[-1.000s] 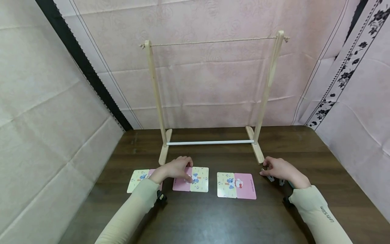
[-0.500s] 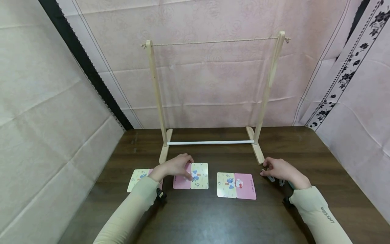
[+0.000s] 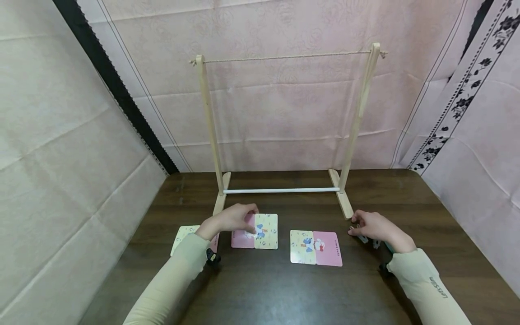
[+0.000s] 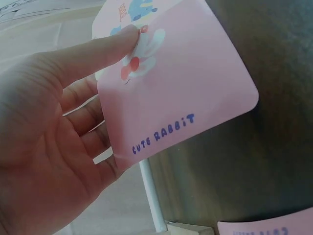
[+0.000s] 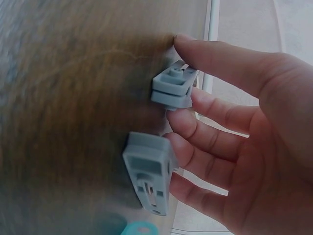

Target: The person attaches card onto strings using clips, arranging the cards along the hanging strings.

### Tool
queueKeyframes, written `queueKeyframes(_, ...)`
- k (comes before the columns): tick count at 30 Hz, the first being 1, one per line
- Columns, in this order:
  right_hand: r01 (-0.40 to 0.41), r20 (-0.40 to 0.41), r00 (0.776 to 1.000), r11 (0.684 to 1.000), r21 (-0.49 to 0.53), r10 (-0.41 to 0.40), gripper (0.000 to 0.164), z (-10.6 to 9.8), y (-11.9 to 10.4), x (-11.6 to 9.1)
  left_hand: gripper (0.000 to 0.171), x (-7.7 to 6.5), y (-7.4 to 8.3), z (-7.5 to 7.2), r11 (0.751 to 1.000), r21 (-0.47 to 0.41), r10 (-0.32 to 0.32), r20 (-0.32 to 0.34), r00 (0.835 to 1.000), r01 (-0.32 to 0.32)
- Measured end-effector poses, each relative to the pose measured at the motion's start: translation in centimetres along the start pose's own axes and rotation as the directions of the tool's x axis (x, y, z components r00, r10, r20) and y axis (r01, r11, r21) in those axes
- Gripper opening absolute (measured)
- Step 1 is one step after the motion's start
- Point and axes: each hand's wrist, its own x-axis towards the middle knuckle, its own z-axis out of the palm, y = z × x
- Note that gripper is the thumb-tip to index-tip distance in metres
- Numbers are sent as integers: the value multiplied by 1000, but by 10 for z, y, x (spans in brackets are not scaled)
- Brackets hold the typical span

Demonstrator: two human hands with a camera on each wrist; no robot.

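Observation:
My left hand (image 3: pixel 230 221) pinches a pink-and-yellow picture card (image 3: pixel 266 232), thumb on its printed face and fingers behind. In the left wrist view this card (image 4: pixel 190 83) tilts up off the table and reads "CUTE RABBIT". At the right, my right hand (image 3: pixel 378 227) is down at the table. Its thumb and fingertips hold a grey clothespin (image 5: pixel 173 85), seen in the right wrist view. A second grey clothespin (image 5: pixel 149 169) lies beside the fingertips. Another pink-and-yellow card (image 3: pixel 316 248) lies flat between the hands, and a third card (image 3: pixel 183 235) is partly hidden behind my left wrist.
A wooden stand (image 3: pixel 209 122) rises at the back of the brown table (image 3: pixel 268 293), a rope (image 3: pixel 288 57) strung between its posts. A white rod (image 3: pixel 280 190) joins its feet low down. A teal piece (image 5: pixel 141 228) lies near the clothespins. Cloth hangs behind and beside.
My left hand has lifted the card, which moves slightly up and away in the head view. The right hand stays almost where it was by the clothespins.

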Motion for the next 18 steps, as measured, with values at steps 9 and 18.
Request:
queueKeyframes(9,-12,8,1000,1000,10,12,39,-1,-3,-2,42,-1,1,-7,999,-17,37,-6,999,-37)
queueKeyframes(18,-7,-6,1000,1000,2,7,39,1,0,-1,29,-2,0,-14,996,-46,81,-24,996,-82)
